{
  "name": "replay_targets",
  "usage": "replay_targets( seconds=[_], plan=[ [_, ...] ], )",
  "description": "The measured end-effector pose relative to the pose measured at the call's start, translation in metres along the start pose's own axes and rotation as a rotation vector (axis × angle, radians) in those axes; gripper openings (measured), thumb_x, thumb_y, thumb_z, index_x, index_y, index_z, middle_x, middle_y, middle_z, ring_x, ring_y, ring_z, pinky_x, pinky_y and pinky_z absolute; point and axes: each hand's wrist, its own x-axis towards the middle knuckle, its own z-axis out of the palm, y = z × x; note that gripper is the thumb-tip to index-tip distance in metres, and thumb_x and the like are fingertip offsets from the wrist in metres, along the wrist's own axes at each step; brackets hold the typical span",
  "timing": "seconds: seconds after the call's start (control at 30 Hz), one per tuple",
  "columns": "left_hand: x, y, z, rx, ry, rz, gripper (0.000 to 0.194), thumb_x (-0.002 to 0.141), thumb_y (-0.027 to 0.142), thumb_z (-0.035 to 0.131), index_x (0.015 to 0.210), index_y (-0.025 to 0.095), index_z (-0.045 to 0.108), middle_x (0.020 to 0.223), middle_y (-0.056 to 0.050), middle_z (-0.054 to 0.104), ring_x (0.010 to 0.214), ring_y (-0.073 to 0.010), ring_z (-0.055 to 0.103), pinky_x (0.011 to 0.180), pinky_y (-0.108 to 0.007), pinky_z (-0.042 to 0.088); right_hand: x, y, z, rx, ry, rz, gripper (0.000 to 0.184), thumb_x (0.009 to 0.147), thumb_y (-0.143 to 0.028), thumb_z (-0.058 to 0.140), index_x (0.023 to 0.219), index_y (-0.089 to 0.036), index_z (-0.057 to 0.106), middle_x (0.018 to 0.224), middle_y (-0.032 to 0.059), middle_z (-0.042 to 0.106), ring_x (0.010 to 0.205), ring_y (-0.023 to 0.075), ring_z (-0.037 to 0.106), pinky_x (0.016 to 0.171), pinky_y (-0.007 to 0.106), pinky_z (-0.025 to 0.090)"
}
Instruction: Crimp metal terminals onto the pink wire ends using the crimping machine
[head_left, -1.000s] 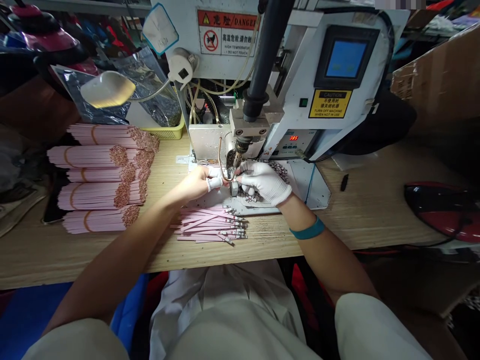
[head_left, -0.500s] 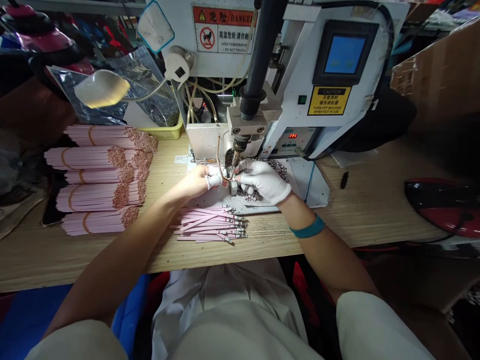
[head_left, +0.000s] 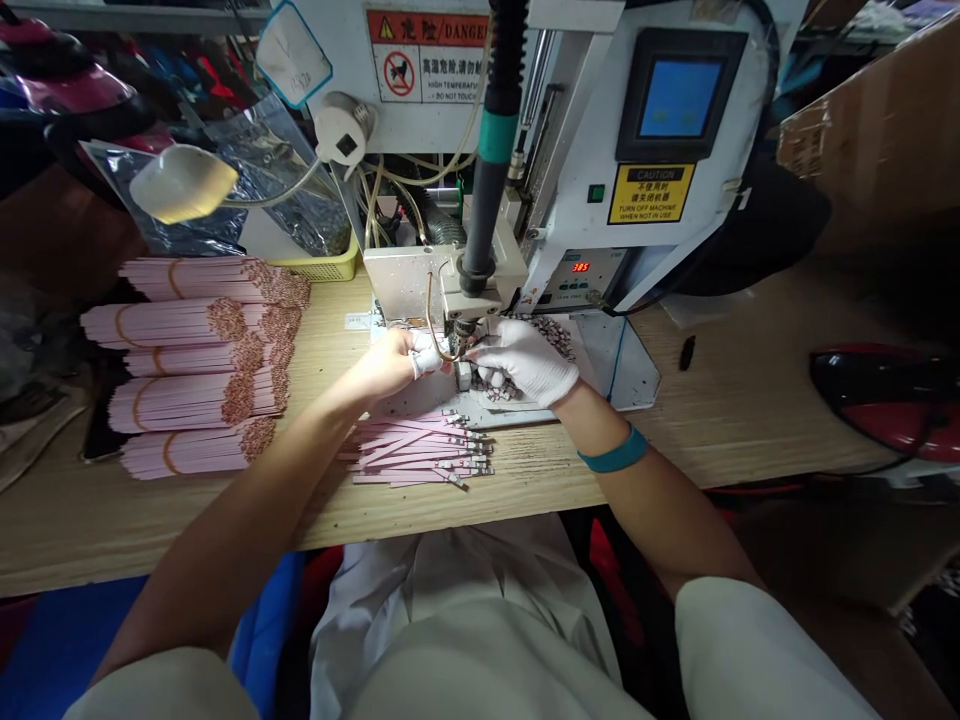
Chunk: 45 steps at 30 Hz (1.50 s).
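Observation:
At the foot of a soldering machine (head_left: 480, 200), my hands meet from either side under its lowered head. My left hand (head_left: 390, 365), with white coverings on some fingers, is closed in a pinch just left of the tip. My right hand (head_left: 529, 360), in a white glove, pinches from the right side. What either hand holds is too small and hidden to make out. A bent copper-coloured tube (head_left: 430, 310) curves down between the fingertips. Small black-and-white parts (head_left: 555, 338) lie heaped behind and beneath my right hand. Below my left wrist lie loose pink strips with metal-coloured ends (head_left: 412, 450).
Banded bundles of pink strips with copper-coloured ends (head_left: 180, 325) are stacked at the left. A lamp (head_left: 184, 183) and a yellow basket (head_left: 330, 266) stand behind them. A red-and-black object (head_left: 889, 400) sits far right, with a cardboard box (head_left: 874, 130) behind.
The machine's head and its dark tube have come down towards my fingertips. Both hands stay in nearly the same place, still pinched. The whole view has shifted slightly.

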Motion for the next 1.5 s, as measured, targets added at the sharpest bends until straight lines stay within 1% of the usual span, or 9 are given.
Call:
replay_targets(
  seconds=[0.53,0.7,0.77,0.87,0.93,1.07,1.33,1.4,1.5],
  plan=[
    [-0.001,-0.003,-0.006,-0.07,-0.043,-0.003,0.02,0.071,0.032,0.064,0.073,0.013,0.071,0.063,0.001,0.06,0.059,-0.0115,0.049,0.055,-0.022,0.034,-0.005,-0.006,0.0,-0.012,0.009,0.012,0.017,0.071,-0.014,0.066,0.082,-0.017,0.053,0.056,-0.0056,0.049,0.041,0.0055,0.044,0.032,0.015,0.036],
    [-0.019,0.012,-0.022,0.153,-0.312,0.013,0.027,0.073,0.04,0.067,0.082,0.016,0.074,0.076,-0.003,0.069,0.066,-0.0153,0.057,0.06,-0.023,0.04,-0.005,-0.016,-0.022,-0.212,0.133,-0.121,0.012,0.074,-0.019,0.063,0.084,-0.015,0.056,0.068,-0.0002,0.055,0.048,0.0078,0.052,0.033,0.017,0.036],
    [-0.021,0.014,-0.022,0.378,-0.25,-0.005,0.029,0.076,0.038,0.063,0.093,0.017,0.074,0.079,-0.005,0.07,0.067,-0.0176,0.06,0.059,-0.024,0.04,-0.004,-0.016,-0.029,-0.324,0.176,-0.152,0.011,0.075,-0.019,0.06,0.085,-0.014,0.058,0.069,0.0005,0.055,0.049,0.0083,0.053,0.034,0.018,0.036],
    [-0.015,0.012,-0.011,0.743,0.091,-0.052,0.027,0.08,0.029,0.053,0.089,0.012,0.072,0.07,-0.01,0.067,0.057,-0.0189,0.056,0.052,-0.026,0.034,-0.002,-0.014,-0.033,-0.487,0.207,-0.181,0.011,0.076,-0.021,0.058,0.085,-0.014,0.062,0.071,0.0021,0.059,0.052,0.0104,0.053,0.04,0.021,0.038],
    [-0.009,0.008,-0.003,0.842,0.213,-0.049,0.025,0.079,0.024,0.049,0.089,0.014,0.07,0.07,-0.011,0.067,0.056,-0.0195,0.056,0.05,-0.026,0.031,-0.001,-0.012,-0.032,-0.616,0.229,-0.239,0.011,0.076,-0.021,0.058,0.082,-0.014,0.065,0.075,0.0037,0.064,0.063,0.0145,0.058,0.052,0.025,0.044],
    [-0.003,0.001,0.004,0.806,0.181,0.012,0.025,0.077,0.019,0.045,0.087,0.018,0.068,0.081,-0.009,0.069,0.065,-0.0203,0.06,0.054,-0.026,0.037,0.0,-0.009,-0.031,-0.808,0.22,-0.295,0.014,0.073,-0.015,0.058,0.079,-0.017,0.071,0.084,0.0036,0.071,0.082,0.0201,0.063,0.075,0.032,0.047],
    [0.001,-0.003,0.003,0.786,0.071,0.18,0.022,0.079,0.017,0.044,0.082,0.013,0.065,0.091,-0.013,0.063,0.088,-0.0251,0.057,0.079,-0.033,0.046,-0.001,-0.006,-0.024,-1.109,0.207,-0.291,0.011,0.076,-0.017,0.06,0.077,-0.018,0.071,0.086,0.0059,0.069,0.083,0.0222,0.061,0.075,0.034,0.044],
    [-0.001,0.001,0.002,0.754,0.079,0.204,0.022,0.079,0.017,0.043,0.082,0.013,0.064,0.091,-0.013,0.062,0.09,-0.0262,0.055,0.082,-0.035,0.045,-0.003,-0.01,-0.022,-1.022,0.256,-0.295,0.009,0.08,-0.021,0.06,0.078,-0.017,0.068,0.082,0.0063,0.067,0.077,0.0204,0.061,0.069,0.032,0.045],
    [-0.006,0.009,-0.002,0.585,0.062,0.167,0.018,0.082,0.021,0.044,0.081,0.014,0.06,0.082,-0.008,0.061,0.078,-0.0209,0.055,0.074,-0.031,0.044,-0.007,-0.014,-0.018,-0.638,0.224,-0.161,0.008,0.083,-0.024,0.058,0.081,-0.016,0.061,0.069,0.0033,0.062,0.056,0.0137,0.057,0.049,0.025,0.042]
  ],
)
